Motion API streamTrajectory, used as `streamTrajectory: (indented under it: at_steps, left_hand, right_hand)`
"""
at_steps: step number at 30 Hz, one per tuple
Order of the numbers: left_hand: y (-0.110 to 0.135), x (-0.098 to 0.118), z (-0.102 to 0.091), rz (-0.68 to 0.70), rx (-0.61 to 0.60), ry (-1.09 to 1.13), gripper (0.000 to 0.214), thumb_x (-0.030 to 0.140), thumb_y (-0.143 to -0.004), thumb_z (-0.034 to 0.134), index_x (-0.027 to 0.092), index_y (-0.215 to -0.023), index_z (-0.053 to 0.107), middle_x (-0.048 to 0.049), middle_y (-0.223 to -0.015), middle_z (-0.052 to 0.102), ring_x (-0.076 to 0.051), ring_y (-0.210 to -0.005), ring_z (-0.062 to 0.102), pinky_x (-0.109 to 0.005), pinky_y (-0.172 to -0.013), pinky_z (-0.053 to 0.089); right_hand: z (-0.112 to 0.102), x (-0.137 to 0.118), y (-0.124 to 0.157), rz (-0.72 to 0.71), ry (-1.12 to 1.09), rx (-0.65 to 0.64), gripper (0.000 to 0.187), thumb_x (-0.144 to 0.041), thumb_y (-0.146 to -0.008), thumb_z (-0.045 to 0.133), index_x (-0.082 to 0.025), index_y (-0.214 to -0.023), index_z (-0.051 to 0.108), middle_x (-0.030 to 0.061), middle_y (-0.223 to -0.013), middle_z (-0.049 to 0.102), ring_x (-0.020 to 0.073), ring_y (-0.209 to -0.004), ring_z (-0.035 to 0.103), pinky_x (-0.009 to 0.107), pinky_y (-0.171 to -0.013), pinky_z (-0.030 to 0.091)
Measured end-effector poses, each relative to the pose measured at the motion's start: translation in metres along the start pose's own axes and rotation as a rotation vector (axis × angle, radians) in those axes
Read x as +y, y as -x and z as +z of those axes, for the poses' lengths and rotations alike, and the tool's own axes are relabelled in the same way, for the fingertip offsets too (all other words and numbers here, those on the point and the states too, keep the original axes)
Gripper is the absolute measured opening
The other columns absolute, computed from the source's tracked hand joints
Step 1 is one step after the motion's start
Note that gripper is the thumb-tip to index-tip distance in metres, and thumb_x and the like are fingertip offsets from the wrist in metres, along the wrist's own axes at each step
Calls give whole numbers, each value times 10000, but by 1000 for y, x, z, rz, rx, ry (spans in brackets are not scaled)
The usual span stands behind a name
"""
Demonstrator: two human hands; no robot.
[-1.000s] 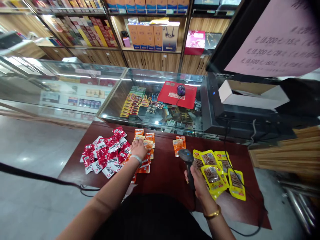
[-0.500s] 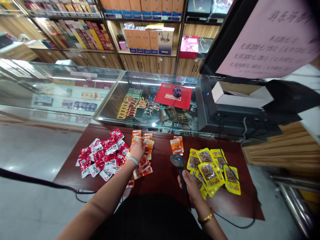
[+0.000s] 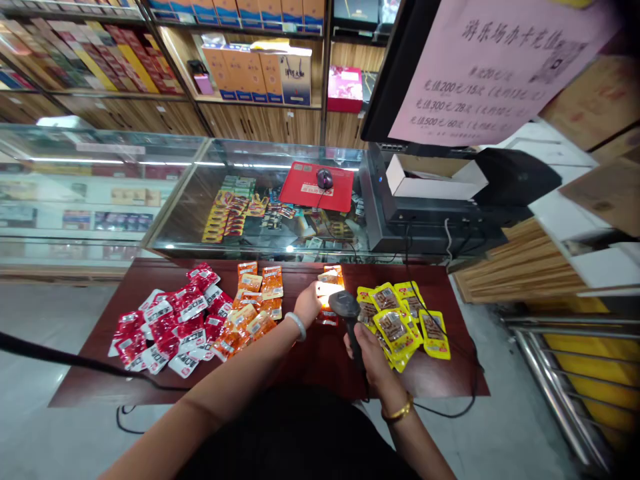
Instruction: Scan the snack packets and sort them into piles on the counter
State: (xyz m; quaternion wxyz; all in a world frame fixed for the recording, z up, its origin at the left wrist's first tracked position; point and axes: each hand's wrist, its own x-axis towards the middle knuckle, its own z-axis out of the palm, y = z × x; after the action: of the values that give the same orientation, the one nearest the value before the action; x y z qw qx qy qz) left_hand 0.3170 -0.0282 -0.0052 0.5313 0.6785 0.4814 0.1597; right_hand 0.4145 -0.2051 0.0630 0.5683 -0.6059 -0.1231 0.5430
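My right hand (image 3: 374,353) is wrapped round the handle of a black barcode scanner (image 3: 345,306), whose head points at the small orange packets to its left. Bright light falls on an orange snack packet (image 3: 329,288) there, and my left hand (image 3: 307,305) pinches its near-left edge. Other orange packets lie beneath it. Left of my left hand is a loose spread of orange snack packets (image 3: 273,281). Farther left sits a heap of red-and-white packets (image 3: 167,325). Yellow snack packets (image 3: 396,327) are piled just right of the scanner.
The dark red table (image 3: 120,385) stands against a glass display counter (image 3: 175,227). On the counter are a red mat (image 3: 300,189) with a mouse (image 3: 325,178), and a monitor bearing a pink sign (image 3: 475,80). The scanner's black cable (image 3: 445,415) loops past the table's right side.
My left hand has moved right from the orange spread to the scanner, bringing an orange packet. The scanner's light now shines on it. The whole view has shifted to the right.
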Motion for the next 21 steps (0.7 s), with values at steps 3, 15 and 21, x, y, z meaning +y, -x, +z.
streamTrajectory:
  at_steps: [3, 15, 21]
  left_hand:
    - [-6, 3, 10, 16, -26, 31, 375, 183, -746, 679, 160, -1114, 610, -93, -1037, 713, -193, -935, 671, -311, -866, 513]
    - [44, -17, -95, -82, 98, -803, 485, 363, -713, 727, 126, -1112, 588, -154, -1138, 611, -295, -1147, 524, -392, -1001, 374]
    - [92, -45, -134, -309, 44, -1013, 663, 418, -647, 743, 164, -1211, 505, -152, -1263, 506, -327, -1204, 432, -426, -989, 332]
  right_hand:
    - [-6, 4, 3, 27, -49, 30, 461, -649, -769, 623, -207, -711, 505, -32, -588, 541, 87, -460, 435, 208, -428, 326]
    - [-20, 29, 14, 61, 34, 21, 469, -636, -796, 598, -193, -655, 543, -24, -554, 541, 89, -439, 444, 212, -419, 317]
    - [1, 37, 14, 104, 96, -79, 476, -671, -764, 604, -207, -686, 531, -32, -574, 553, 98, -439, 447, 224, -434, 335]
